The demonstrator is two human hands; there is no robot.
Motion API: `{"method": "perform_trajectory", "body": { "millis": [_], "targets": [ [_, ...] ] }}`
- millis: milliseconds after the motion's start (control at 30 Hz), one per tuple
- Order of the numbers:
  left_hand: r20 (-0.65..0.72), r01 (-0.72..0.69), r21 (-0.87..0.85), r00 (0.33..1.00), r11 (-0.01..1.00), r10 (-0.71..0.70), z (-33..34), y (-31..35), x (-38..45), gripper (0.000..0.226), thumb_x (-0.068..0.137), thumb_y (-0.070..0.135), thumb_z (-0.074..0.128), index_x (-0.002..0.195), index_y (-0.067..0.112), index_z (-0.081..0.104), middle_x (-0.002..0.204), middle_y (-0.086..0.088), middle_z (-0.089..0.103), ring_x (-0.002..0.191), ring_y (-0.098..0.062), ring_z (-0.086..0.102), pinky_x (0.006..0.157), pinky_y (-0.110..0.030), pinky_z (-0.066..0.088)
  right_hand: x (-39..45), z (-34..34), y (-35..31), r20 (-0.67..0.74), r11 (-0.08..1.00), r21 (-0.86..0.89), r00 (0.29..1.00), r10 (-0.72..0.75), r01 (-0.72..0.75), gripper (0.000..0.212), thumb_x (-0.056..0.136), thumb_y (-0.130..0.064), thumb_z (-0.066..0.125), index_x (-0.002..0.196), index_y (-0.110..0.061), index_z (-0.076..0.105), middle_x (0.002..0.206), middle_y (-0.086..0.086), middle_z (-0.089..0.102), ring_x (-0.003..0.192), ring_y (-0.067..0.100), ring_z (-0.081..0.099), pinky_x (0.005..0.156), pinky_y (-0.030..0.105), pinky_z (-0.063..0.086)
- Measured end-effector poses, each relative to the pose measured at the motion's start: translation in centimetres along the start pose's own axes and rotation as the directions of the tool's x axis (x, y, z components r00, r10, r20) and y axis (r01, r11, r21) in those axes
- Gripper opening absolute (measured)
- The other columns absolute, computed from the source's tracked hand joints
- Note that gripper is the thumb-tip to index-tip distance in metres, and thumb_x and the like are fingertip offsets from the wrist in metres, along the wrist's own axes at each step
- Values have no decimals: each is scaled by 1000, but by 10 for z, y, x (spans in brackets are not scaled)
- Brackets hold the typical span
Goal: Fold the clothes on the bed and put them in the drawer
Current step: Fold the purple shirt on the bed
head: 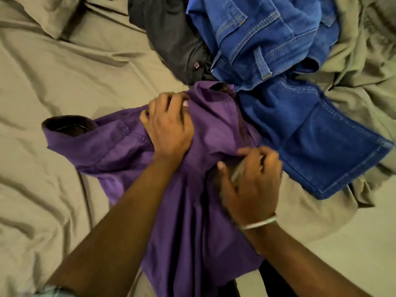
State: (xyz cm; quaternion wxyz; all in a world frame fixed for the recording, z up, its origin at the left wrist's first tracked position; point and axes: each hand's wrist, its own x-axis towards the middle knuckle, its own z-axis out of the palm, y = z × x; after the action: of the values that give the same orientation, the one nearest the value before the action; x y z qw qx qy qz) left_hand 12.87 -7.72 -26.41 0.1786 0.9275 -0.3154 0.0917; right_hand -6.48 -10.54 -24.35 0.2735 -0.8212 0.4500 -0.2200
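Purple shirt [199,189]: unfolded on the bed [64,82], bunched in the grip of left hand [169,127] and right hand [250,181]. Beyond the grip, blue jeans [289,93] and a dark garment [171,35] lie heaped, unfolded; no drawer is seen, so nearly everything is judged left.

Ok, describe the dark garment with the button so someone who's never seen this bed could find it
On the olive bedsheet, look to the pile of clothes at the far side. The black garment lies left of the blue jeans, just beyond the purple shirt. It alone is black, with a small round button near its edge.
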Motion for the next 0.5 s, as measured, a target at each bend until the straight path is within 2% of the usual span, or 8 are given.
{"method": "perform_trajectory", "body": {
  "millis": [67,133,167,233,267,300,367,500],
  "targets": [
    [71,5,-40,997,999,-3,-12,2,-28,17,90,32,59,102,26,70,106,4,65,100,-21,53,87,-42,35,-38,-3,-8,135,993,115,991,-4,-12,33,87,-45,67,102,-16,58,91,4,61,76,26,59,63,35,47],
    [127,99,-54,988,994,-91,-23,-2,-58,18,88,34,61,102,32,72,112,8,65,110,-17,54,93,-42,32,-75,-7,-18,369,997,58,929,30,-55,36,86,-60,59,96,-26,53,80,-7,61,64,19,62,49,30,47],
    [128,141,-41,983,989,-135,-27,-6,-70,19,88,34,61,104,34,72,118,9,65,117,-16,53,96,-43,30,-88,-5,-20,492,997,-5,868,65,-72,41,84,-66,54,96,-27,53,84,-8,62,67,18,64,50,31,48],
    [149,195,1,970,981,-193,-35,-14,-92,25,92,37,58,114,40,69,133,10,60,131,-16,47,103,-46,27,-106,2,-20,652,984,-104,737,178,-147,47,85,-65,54,106,-23,55,105,-3,60,89,22,65,65,37,53],
    [195,218,10,957,976,-216,-37,-19,-102,30,94,41,54,121,43,65,142,10,55,138,-16,40,108,-50,25,-111,4,-19,665,975,-116,714,217,-189,43,87,-58,58,109,-20,56,110,-1,57,96,24,63,71,39,52],
    [261,247,4,935,969,-240,-37,-25,-109,35,96,47,48,129,47,59,149,12,47,145,-16,32,113,-53,20,-114,6,-18,642,971,-76,734,222,-228,34,89,-48,61,106,-18,58,109,0,56,97,26,61,73,38,49],
    [404,290,-33,879,957,-252,-32,-39,-116,46,96,59,33,142,53,41,160,17,26,152,-16,12,117,-57,6,-123,7,-19,544,956,96,819,184,-279,18,90,-30,63,95,-14,59,93,1,58,84,24,59,70,35,44],
    [510,269,-118,843,956,-174,-21,-58,-117,53,93,61,26,146,57,24,164,21,7,152,-15,-4,116,-57,-5,-143,-7,-16,457,831,389,866,200,-397,14,95,-27,54,88,-19,44,62,-13,52,53,4,49,52,22,37]
  ]
}}
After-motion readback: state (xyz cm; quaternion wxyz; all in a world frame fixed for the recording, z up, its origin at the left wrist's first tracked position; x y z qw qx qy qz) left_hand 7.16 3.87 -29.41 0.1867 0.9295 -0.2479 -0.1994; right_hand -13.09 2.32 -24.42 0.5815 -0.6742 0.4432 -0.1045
